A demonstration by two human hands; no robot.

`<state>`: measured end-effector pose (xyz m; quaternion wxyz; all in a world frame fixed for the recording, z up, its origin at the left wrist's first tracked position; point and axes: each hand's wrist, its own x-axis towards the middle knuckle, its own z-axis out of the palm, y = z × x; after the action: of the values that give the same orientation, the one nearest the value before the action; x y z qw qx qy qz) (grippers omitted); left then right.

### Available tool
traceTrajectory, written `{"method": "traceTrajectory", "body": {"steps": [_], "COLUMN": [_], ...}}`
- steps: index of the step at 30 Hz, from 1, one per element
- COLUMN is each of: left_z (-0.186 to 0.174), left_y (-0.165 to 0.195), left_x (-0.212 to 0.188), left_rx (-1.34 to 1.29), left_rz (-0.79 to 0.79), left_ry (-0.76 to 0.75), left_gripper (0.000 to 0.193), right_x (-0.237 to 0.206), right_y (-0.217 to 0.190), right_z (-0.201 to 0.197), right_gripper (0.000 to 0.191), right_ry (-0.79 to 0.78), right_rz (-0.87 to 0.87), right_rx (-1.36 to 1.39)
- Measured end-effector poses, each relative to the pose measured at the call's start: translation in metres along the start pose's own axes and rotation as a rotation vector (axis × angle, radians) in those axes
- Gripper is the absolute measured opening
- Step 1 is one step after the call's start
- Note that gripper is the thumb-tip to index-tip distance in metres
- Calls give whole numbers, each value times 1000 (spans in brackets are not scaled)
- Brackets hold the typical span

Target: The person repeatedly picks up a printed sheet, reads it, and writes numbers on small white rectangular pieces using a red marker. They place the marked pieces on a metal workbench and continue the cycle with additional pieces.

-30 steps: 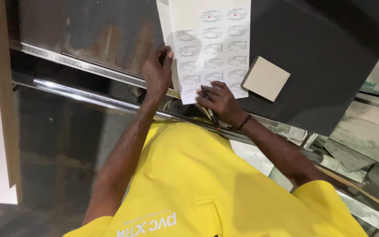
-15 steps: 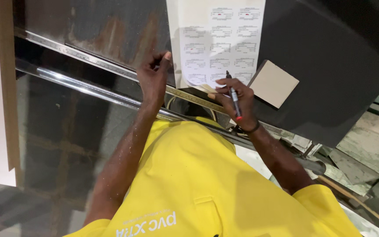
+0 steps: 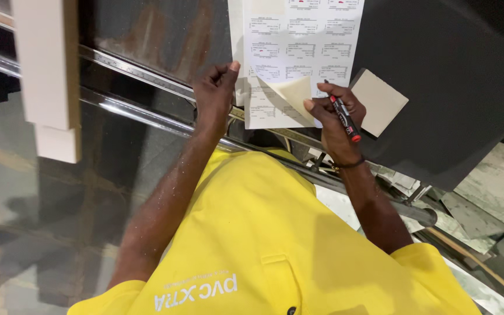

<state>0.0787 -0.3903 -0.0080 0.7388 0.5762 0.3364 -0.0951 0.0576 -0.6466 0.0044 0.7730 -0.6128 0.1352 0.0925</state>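
A white sheet of printed labels (image 3: 298,52) lies on a dark board (image 3: 456,87). My left hand (image 3: 217,93) presses on the sheet's left edge, fingers curled. My right hand (image 3: 333,119) is at the sheet's lower right. It holds a black marker with a red cap (image 3: 344,118) between its fingers, while thumb and forefinger pinch a label (image 3: 296,93) that is partly peeled up from the sheet. A small beige square piece (image 3: 380,102) lies on the board just right of my right hand.
Shiny metal rails (image 3: 135,114) run diagonally below the board. A pale beige plank (image 3: 48,76) stands at the upper left over a glossy dark floor (image 3: 42,233). Grey slabs and offcuts (image 3: 485,198) lie at the lower right. My yellow shirt (image 3: 263,251) fills the bottom.
My right hand has shifted on the sheet and now pinches a label corner lifted off the backing, the marker tucked in its fingers. My left hand stays on the sheet's edge.
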Motion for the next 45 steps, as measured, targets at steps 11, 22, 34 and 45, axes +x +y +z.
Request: {"method": "traceTrajectory", "body": {"steps": [11, 22, 34, 45], "left_z": [15, 57, 51, 59], "left_y": [1, 23, 30, 33], "left_x": [11, 110, 114, 106], "left_rx": [255, 60, -37, 211], "left_rz": [13, -109, -242, -43], "left_ry": [-44, -393, -478, -447], "left_gripper": [66, 54, 49, 62], "right_x": [-7, -1, 102, 140], "right_y": [5, 4, -42, -35], "right_z": [-1, -11, 21, 38], "right_gripper": [36, 41, 29, 35], "right_ry": [-10, -201, -293, -288], "right_rz": [54, -108, -843, -815], "right_rx": [78, 67, -738, -758]}}
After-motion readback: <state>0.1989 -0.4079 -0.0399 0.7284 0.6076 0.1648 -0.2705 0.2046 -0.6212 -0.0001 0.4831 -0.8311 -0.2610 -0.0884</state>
